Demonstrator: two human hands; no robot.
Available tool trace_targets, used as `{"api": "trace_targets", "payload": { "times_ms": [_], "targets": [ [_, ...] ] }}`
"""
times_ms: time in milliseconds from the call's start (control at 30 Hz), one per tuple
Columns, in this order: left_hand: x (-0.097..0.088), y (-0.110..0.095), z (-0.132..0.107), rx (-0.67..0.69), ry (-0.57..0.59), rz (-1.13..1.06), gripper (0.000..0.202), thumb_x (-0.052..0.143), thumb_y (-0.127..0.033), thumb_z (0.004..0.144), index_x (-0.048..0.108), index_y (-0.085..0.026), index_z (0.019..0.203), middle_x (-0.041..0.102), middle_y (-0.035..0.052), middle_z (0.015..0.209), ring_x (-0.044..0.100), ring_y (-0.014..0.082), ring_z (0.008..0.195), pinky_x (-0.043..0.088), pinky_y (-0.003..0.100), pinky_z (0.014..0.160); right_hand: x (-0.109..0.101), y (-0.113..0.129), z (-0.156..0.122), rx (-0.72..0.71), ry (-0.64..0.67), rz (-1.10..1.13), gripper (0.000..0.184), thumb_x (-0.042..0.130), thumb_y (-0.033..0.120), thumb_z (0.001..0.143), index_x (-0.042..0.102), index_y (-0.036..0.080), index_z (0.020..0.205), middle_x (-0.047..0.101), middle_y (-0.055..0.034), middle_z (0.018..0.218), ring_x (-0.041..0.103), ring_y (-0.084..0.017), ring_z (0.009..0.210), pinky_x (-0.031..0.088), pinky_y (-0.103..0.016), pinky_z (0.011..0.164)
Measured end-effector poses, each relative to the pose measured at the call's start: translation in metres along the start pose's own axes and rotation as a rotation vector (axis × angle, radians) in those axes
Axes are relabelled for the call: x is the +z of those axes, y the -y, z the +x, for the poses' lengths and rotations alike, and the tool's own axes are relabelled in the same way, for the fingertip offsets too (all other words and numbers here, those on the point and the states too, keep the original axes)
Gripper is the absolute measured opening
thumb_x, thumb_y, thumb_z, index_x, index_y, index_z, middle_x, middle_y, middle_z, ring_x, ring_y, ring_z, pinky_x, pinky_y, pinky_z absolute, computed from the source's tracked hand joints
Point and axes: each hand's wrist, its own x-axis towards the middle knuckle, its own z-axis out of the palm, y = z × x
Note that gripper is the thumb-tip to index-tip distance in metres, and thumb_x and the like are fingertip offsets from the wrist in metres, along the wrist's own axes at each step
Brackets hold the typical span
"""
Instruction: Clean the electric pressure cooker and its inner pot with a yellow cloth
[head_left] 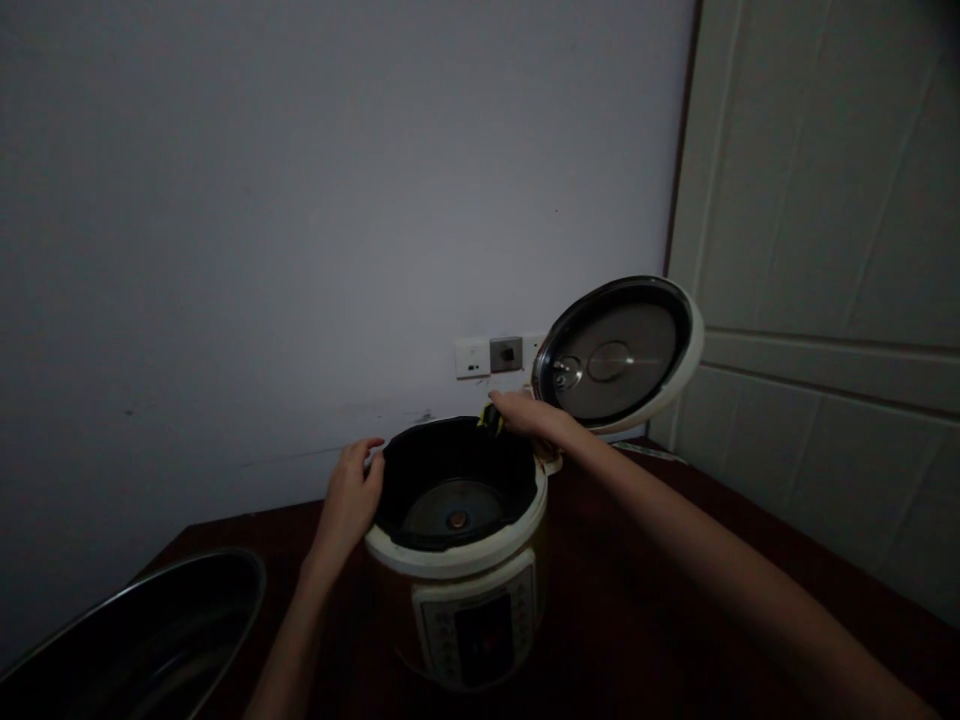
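Note:
An electric pressure cooker (457, 566) stands before me with its lid (630, 350) raised and tilted to the right. Its dark inside shows a round plate (420, 505) at the bottom with a small coppery disc in the centre. My left hand (354, 492) rests against the left side of the rim, thumb and fingers apart. At the back right of the rim, near the hinge, my right hand (519, 412) is closed on a small black-and-yellow cloth (490, 418). Part of that cloth is hidden by the hand.
A large dark pot (259, 580) with a shiny rim sits at the lower left. The dark red table (600, 560) meets a pale wall with sockets (472, 360) behind the cooker. A white panelled door (810, 300) is on the right. The light is dim.

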Motion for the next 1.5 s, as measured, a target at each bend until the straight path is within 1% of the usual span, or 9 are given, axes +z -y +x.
{"api": "trace_targets", "payload": {
  "times_ms": [200,433,633,900,1100,1200,1300,1367,1500],
  "targets": [
    [-0.002,-0.002,-0.002,0.012,-0.010,0.052,0.044,0.031,-0.038,0.086,0.059,-0.012,0.108,0.062,0.0161,0.112,0.057,0.0260,0.108,0.042,0.043,0.097,0.007,-0.003,-0.004,0.047,0.061,0.018,0.025,0.049,0.006,0.082,0.066,0.007,0.101,0.069,-0.0203,0.103,0.065,-0.026,0.096,0.047,-0.026,0.074],
    [-0.003,-0.004,-0.004,0.008,-0.034,0.033,0.038,0.033,-0.038,0.083,0.060,-0.016,0.100,0.065,0.0128,0.106,0.060,0.0250,0.102,0.045,0.043,0.093,0.009,0.006,-0.025,0.071,-0.025,0.064,0.032,0.038,0.003,0.086,0.062,0.005,0.108,0.067,-0.0219,0.107,0.064,-0.025,0.100,0.046,-0.028,0.077],
    [-0.002,-0.002,-0.004,0.001,-0.020,0.042,0.038,0.034,-0.038,0.084,0.060,-0.016,0.101,0.065,0.0133,0.107,0.060,0.0261,0.103,0.045,0.043,0.093,0.015,0.010,-0.054,0.061,-0.098,0.065,0.044,0.041,-0.001,0.081,0.053,0.009,0.122,0.064,-0.0182,0.115,0.058,-0.023,0.112,0.042,-0.027,0.088],
    [-0.002,-0.002,-0.006,-0.011,-0.017,0.036,0.038,0.032,-0.037,0.085,0.060,-0.017,0.103,0.065,0.0120,0.109,0.059,0.0252,0.105,0.044,0.043,0.094,0.008,0.021,-0.056,0.093,-0.059,-0.031,0.033,0.040,0.000,0.080,0.059,0.008,0.106,0.067,-0.0211,0.103,0.064,-0.029,0.100,0.046,-0.032,0.079],
    [-0.001,0.000,-0.006,-0.015,-0.017,0.031,0.040,0.030,-0.035,0.086,0.059,-0.015,0.105,0.064,0.0131,0.109,0.059,0.0253,0.106,0.043,0.044,0.097,0.013,0.038,-0.063,0.266,-0.164,-0.042,0.031,0.040,-0.001,0.080,0.057,0.007,0.106,0.069,-0.0192,0.096,0.068,-0.027,0.089,0.047,-0.029,0.072],
    [-0.001,0.000,-0.007,-0.020,-0.024,0.020,0.038,0.030,-0.035,0.086,0.059,-0.017,0.104,0.064,0.0118,0.109,0.059,0.0254,0.106,0.043,0.045,0.097,0.007,0.049,-0.077,0.323,-0.144,-0.052,0.032,0.040,-0.001,0.080,0.057,0.005,0.106,0.069,-0.0197,0.094,0.068,-0.027,0.089,0.048,-0.030,0.071],
    [-0.002,-0.001,-0.008,-0.037,-0.019,0.033,0.038,0.031,-0.035,0.086,0.059,-0.018,0.103,0.065,0.0108,0.108,0.059,0.0253,0.105,0.044,0.045,0.096,0.002,0.055,-0.097,0.301,-0.064,-0.032,0.040,0.041,0.000,0.079,0.053,0.003,0.117,0.068,-0.0203,0.099,0.068,-0.028,0.090,0.049,-0.032,0.073],
    [-0.002,-0.001,-0.008,-0.046,-0.015,0.037,0.039,0.031,-0.036,0.086,0.060,-0.017,0.104,0.065,0.0110,0.109,0.059,0.0253,0.105,0.044,0.045,0.096,0.000,0.053,-0.113,0.254,-0.057,-0.005,0.048,0.042,0.000,0.077,0.049,0.003,0.125,0.068,-0.0192,0.099,0.068,-0.028,0.088,0.051,-0.035,0.072],
    [-0.002,-0.001,-0.007,-0.055,-0.008,0.042,0.040,0.030,-0.035,0.084,0.060,-0.016,0.103,0.065,0.0119,0.108,0.060,0.0253,0.105,0.045,0.043,0.094,-0.004,0.037,-0.147,0.109,-0.120,0.143,0.053,0.041,0.003,0.074,0.053,0.017,0.123,0.071,-0.0103,0.096,0.069,-0.025,0.085,0.053,-0.032,0.070]
  ]
}}
